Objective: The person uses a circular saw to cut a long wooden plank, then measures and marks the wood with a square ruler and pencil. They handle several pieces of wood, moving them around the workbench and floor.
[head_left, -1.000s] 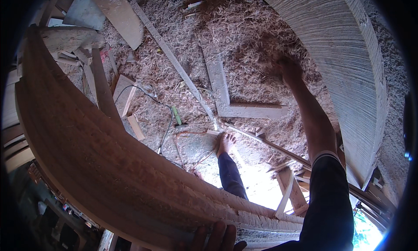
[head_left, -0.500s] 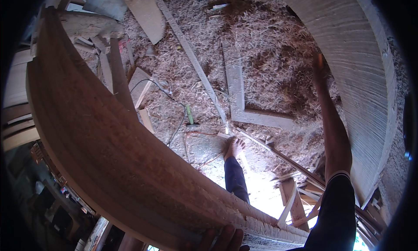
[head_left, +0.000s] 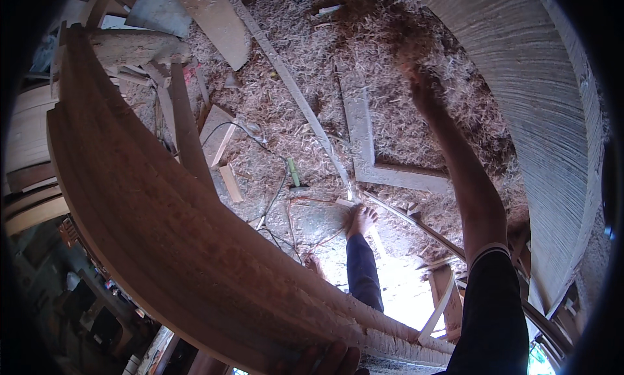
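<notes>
A long, curved wooden moulding with stepped grooves sweeps from the upper left to the bottom centre. At the lower edge, my left hand has its fingers over the moulding, gripping it; the rest of that hand is cut off. My right arm stretches far forward. Out at its end, my right hand is low among the wood shavings, dark and smeared by motion. Whether it holds anything does not show.
A wide curved wooden panel with ridged grain stands at the right. My bare foot is on the floor beside an L-shaped wooden piece. A thin batten, a dark cable and a green stick lie around.
My right hand has swung leftward, away from the curved panel's edge and over the shavings. My left hand keeps its place on the moulding. The view has shifted slightly.
</notes>
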Action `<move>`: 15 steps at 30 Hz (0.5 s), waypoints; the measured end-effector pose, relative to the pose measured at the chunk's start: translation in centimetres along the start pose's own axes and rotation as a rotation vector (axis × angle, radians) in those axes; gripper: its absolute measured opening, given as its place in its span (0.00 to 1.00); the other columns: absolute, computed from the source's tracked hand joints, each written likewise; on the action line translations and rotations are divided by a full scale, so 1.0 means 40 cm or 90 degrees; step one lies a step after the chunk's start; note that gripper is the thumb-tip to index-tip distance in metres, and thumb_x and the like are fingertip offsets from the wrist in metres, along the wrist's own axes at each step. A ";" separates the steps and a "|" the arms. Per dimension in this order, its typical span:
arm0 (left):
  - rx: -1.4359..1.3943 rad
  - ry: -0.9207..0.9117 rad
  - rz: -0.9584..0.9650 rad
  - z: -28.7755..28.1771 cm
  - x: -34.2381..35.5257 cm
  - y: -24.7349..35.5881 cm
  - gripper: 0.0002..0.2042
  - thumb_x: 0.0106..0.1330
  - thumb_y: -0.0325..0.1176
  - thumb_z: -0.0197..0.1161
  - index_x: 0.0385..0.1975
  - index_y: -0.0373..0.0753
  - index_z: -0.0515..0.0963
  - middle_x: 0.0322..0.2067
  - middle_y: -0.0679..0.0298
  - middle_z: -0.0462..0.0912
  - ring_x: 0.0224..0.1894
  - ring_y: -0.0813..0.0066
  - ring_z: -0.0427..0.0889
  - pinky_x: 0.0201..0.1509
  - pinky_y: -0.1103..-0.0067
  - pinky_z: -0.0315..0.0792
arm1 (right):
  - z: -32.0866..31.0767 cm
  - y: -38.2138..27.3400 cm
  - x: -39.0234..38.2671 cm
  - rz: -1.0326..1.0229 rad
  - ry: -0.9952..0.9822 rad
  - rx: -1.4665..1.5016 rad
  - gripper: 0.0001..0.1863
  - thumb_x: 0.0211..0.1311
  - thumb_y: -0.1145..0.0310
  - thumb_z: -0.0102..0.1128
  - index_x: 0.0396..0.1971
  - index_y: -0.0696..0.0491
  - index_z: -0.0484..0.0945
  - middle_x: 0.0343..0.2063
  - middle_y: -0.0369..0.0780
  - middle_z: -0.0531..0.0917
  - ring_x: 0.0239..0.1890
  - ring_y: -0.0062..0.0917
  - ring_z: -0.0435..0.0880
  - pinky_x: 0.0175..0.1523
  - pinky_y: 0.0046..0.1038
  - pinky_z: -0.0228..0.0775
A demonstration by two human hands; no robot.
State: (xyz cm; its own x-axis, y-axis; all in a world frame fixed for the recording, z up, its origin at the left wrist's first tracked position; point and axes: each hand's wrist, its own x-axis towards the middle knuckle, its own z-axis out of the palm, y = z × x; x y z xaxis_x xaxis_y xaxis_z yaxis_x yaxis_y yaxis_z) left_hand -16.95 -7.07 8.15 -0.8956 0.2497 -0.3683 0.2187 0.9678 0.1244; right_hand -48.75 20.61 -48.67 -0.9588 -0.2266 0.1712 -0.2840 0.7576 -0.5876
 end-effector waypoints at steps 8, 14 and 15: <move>-0.075 -0.028 -0.041 -0.015 0.003 -0.001 0.22 0.72 0.56 0.55 0.56 0.51 0.82 0.57 0.63 0.82 0.62 0.61 0.75 0.74 0.52 0.48 | -0.075 -0.213 -0.258 0.010 -0.446 -0.208 0.20 0.76 0.64 0.48 0.63 0.38 0.74 0.66 0.42 0.70 0.68 0.33 0.72 0.66 0.38 0.75; -0.032 -0.017 -0.025 -0.007 -0.004 -0.005 0.24 0.73 0.58 0.52 0.59 0.52 0.80 0.58 0.62 0.81 0.63 0.59 0.74 0.73 0.50 0.51 | -0.136 -0.072 -0.215 0.350 -0.414 -0.238 0.15 0.72 0.68 0.50 0.54 0.47 0.80 0.55 0.43 0.79 0.62 0.39 0.76 0.60 0.39 0.75; -0.028 -0.032 -0.026 -0.010 -0.005 -0.005 0.24 0.73 0.58 0.52 0.60 0.52 0.79 0.58 0.62 0.81 0.64 0.59 0.74 0.73 0.50 0.51 | -0.147 -0.058 -0.195 0.450 -0.370 -0.224 0.15 0.71 0.68 0.51 0.53 0.48 0.80 0.53 0.45 0.80 0.60 0.41 0.77 0.59 0.40 0.75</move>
State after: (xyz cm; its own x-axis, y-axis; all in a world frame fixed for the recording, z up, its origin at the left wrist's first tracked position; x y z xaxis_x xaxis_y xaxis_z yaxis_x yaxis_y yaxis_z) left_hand -16.97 -7.35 8.59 -0.8827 0.2118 -0.4195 0.1634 0.9753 0.1485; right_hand -40.62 24.21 -43.98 -0.7840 0.1552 -0.6011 0.2801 0.9525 -0.1194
